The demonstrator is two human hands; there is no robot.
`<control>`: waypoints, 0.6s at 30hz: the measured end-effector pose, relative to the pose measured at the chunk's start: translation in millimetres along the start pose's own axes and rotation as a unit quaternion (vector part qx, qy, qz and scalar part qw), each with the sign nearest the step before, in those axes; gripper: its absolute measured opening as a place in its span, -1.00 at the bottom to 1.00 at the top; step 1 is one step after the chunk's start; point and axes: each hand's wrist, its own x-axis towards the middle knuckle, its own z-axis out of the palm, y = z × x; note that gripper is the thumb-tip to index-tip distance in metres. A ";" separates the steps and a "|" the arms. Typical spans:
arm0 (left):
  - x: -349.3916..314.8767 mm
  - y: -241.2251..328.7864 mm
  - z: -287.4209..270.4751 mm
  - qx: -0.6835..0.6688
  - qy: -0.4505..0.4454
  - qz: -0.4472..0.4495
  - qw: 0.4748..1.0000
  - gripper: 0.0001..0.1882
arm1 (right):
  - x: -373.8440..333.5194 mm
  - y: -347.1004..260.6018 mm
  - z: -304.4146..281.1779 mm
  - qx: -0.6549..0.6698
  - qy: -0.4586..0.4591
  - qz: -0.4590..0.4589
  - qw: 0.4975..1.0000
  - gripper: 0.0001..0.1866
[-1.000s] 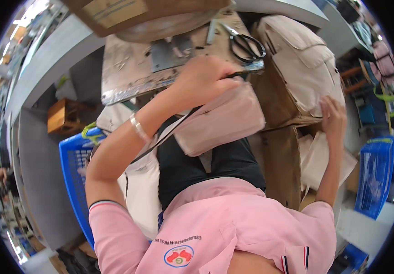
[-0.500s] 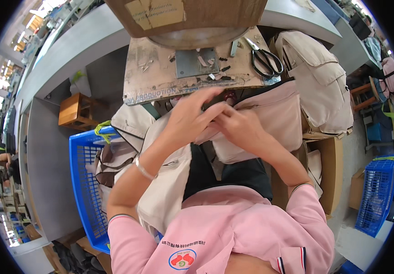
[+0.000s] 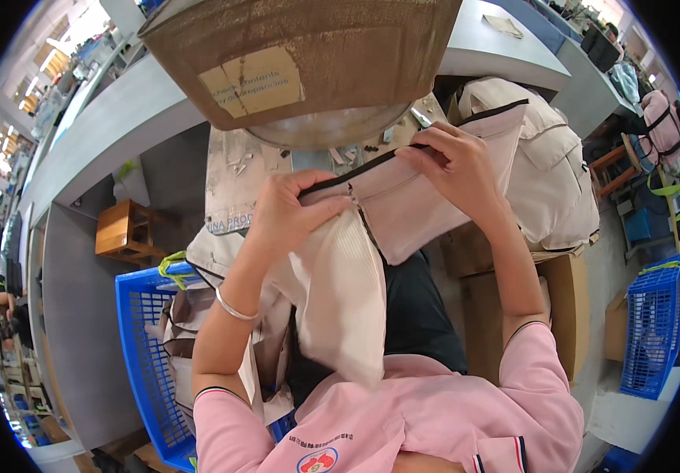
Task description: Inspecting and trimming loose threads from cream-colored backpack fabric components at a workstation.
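Both hands stretch the black-bound edge of a pale beige fabric bag panel [image 3: 427,201] between them. My left hand [image 3: 293,213] pinches it with thumb and fingers near a dark zipper seam, where a white mesh-like part [image 3: 348,292] hangs down toward my lap. Farther right, my right hand [image 3: 458,169] grips the same edge between thumb and bent fingers. The panel's right end runs on past that hand. Beneath the raised fabric lies a worn work board [image 3: 226,177] with small scraps on it, now mostly covered.
A brown box-like body [image 3: 324,63] overhangs the board. On the left, a blue basket [image 3: 139,339] holds beige bag pieces, near a wooden stool [image 3: 123,229]. To the right, stacked beige bags [image 3: 557,173] rise above an open cardboard box [image 3: 568,315]. Another blue basket [image 3: 655,331] stands beyond.
My hands, close together before, have moved apart, the right one up and rightward. The panel's edge is now lifted and drawn out between them, covering the scissors' handles. The view has shifted slightly.
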 end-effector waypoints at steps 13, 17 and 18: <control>52.3 -26.6 -13.9 -0.203 -0.011 -0.065 0.977 -0.57 | 34.6 41.9 38.8 -0.001 -0.046 0.005 0.999 -0.77; 56.6 -25.6 -15.7 -0.196 -0.003 -0.080 0.977 -0.50 | 37.8 47.5 41.1 0.012 -0.053 0.022 0.998 -0.81; 57.2 -24.1 -15.6 -0.197 0.004 -0.084 0.977 -0.49 | 38.3 49.0 41.5 0.012 -0.053 0.022 0.998 -0.81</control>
